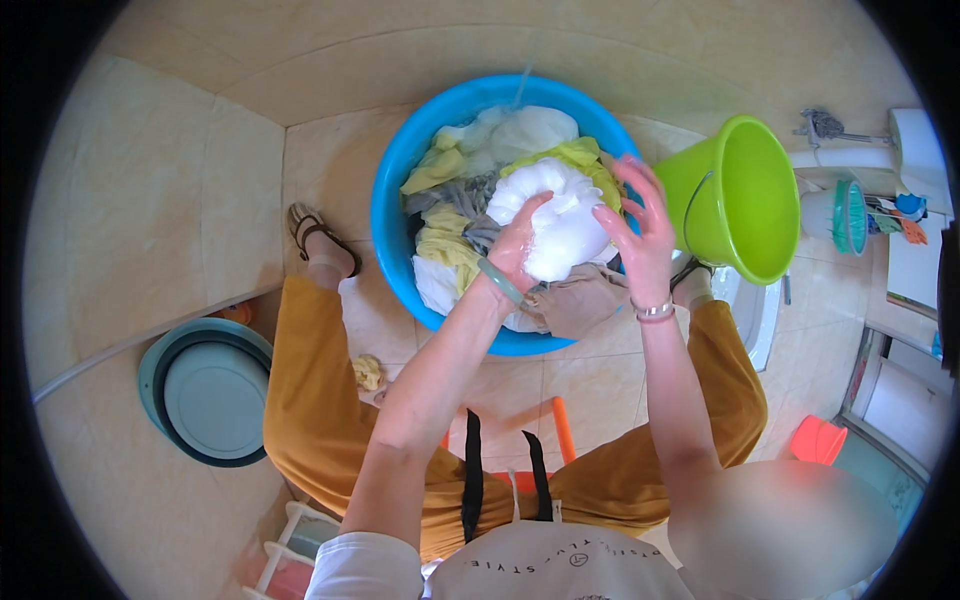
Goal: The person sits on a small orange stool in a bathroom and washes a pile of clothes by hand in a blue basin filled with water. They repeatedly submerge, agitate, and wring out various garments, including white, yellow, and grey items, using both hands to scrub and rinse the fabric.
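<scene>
A bunched white cloth (pixel 565 215), puffy and wet-looking, is held up over the blue basin (pixel 384 215). My left hand (pixel 516 248) grips its left side with the thumb on top; the other fingers are mostly hidden by the cloth. Beside its right edge, my right hand (pixel 645 230) has its fingers spread and curved, the tips close to the cloth; I cannot tell if they touch it. Below lies wet laundry: yellow-green pieces (pixel 447 237), grey cloth (pixel 460 193) and a beige garment (pixel 580 300). Sheer white fabric (pixel 530 130) sits at the far side under a thin water stream.
A lime-green bucket (pixel 690 185) stands tilted against the basin's right side. Grey-green nested basins (pixel 152 385) are on the left. A small yellow cloth (pixel 368 373) lies on the tiled floor. Beneath me is an orange stool (pixel 564 430). A red container (pixel 818 440) is at right.
</scene>
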A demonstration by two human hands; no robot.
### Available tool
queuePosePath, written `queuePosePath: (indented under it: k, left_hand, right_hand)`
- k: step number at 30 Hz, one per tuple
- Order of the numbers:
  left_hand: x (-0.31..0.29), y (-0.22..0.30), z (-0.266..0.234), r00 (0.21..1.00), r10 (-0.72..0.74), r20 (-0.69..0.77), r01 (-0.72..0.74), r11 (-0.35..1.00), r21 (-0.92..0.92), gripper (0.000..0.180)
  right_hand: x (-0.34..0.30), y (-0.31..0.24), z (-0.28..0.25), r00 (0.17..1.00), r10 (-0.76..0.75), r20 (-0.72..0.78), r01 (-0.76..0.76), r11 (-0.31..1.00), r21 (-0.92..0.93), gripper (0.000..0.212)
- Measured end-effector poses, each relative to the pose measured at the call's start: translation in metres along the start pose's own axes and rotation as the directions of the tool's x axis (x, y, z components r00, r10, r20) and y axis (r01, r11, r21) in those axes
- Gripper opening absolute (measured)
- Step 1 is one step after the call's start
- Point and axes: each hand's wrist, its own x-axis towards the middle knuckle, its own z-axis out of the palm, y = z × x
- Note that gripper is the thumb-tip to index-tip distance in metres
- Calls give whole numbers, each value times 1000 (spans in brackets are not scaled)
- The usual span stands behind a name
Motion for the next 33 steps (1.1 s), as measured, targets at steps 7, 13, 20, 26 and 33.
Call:
queuePosePath:
  k: [7,13,20,26,33]
  left_hand:
    - [10,-14,1,977,126,-171,-94,978,184,41]
    - [10,-15,-16,917,355,-184,-116,676,728,37]
    - [16,-22,-35,793,587,164,-243,58,968,33]
    - [20,-21,-38,836,543,76,-135,70,988,35]
    - [10,-13,-10,950,203,-237,-49,848,528,49]
  right_hand:
    - [28,35,12,912,241,332,-407,637,655,73]
    - [35,27,34,951,280,130,-308,868,390,44]
    - [39,44,39,982,178,58,-187,952,242,22]
    - [44,61,38,993,108,-49,-110,993,-31,19]
    - [40,59,40,988,116,-99,-114,993,25,30]
